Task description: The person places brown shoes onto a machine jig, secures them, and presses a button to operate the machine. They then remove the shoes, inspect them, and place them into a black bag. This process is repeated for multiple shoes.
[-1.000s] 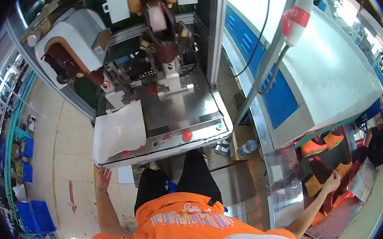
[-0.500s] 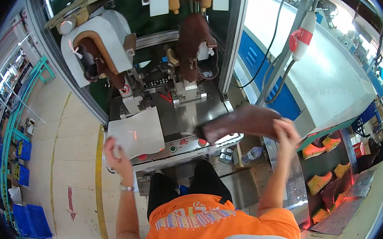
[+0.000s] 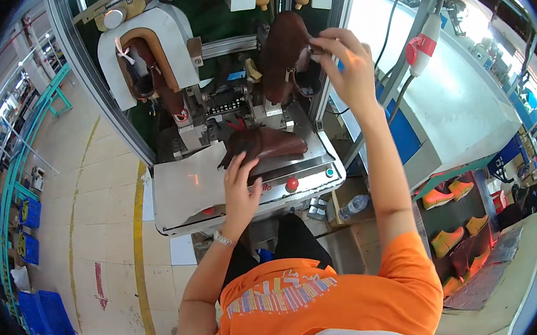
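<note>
A loose brown leather boot upper (image 3: 276,142) lies on the machine's table, its dark end toward the left. My left hand (image 3: 242,192) is open, with its fingertips at the near side of that dark end and the thumb apart. My right hand (image 3: 350,64) is raised to a second brown boot upper (image 3: 282,48), fitted over the right-hand form. Its fingertips pinch the right edge of this upper, near the opening. On the left-hand form hangs another brown upper (image 3: 170,99), partly inside a white clamp (image 3: 177,32) with a tan padded arch.
A pale sheet (image 3: 184,184) covers the table's left part. Red button (image 3: 292,184) and green button (image 3: 330,173) sit on its front edge. Metal posts frame the machine. A red-and-white plug (image 3: 423,49) hangs at right, above a rack with orange-yellow shoe pieces (image 3: 447,240).
The loose upper has gone from my right hand onto the table. My right hand has moved up to the right-hand form's upper. My left hand has moved right, to the loose upper.
</note>
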Demonstrator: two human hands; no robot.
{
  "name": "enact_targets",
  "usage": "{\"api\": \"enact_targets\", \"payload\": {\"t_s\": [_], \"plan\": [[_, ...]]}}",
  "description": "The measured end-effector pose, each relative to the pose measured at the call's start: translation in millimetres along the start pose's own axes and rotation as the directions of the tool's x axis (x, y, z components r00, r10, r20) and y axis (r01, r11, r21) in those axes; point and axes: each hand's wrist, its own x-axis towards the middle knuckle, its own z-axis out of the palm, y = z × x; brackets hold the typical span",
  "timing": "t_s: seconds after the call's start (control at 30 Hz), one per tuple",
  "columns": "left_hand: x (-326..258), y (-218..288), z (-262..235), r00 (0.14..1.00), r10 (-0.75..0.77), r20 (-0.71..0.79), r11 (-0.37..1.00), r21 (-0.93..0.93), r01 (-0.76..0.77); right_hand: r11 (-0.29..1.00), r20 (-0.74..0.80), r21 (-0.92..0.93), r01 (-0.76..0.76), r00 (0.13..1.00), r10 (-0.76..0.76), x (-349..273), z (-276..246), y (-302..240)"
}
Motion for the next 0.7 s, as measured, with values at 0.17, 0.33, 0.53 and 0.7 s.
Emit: {"api": "enact_targets", "payload": {"t_s": [0.17,0.33,0.53,0.7], "plan": [[35.4,49.6,9.3,0.990,0.135,-0.039,0.984,-0.113,-0.138,0.975,-0.175,-0.121,0.184,0.963,-0.203,12.3,-33.1,-18.9],[22.2,89.2,54.5,0.981,0.187,-0.060,0.946,-0.256,-0.196,0.961,-0.004,-0.079,0.264,0.964,-0.265,-8.5,-76.7,-91.8],[-37.5,122.9,78.8,0.942,-0.192,0.277,0.573,-0.748,0.336,0.982,0.220,0.054,-0.181,0.961,0.164,-62.4,-135.7,-78.3],[-50.2,108.3,99.9,0.656,-0.141,0.742,-0.238,-0.668,0.705,0.446,0.764,-0.162,-0.880,0.174,0.621,-207.0,-206.6,-74.4]]}}
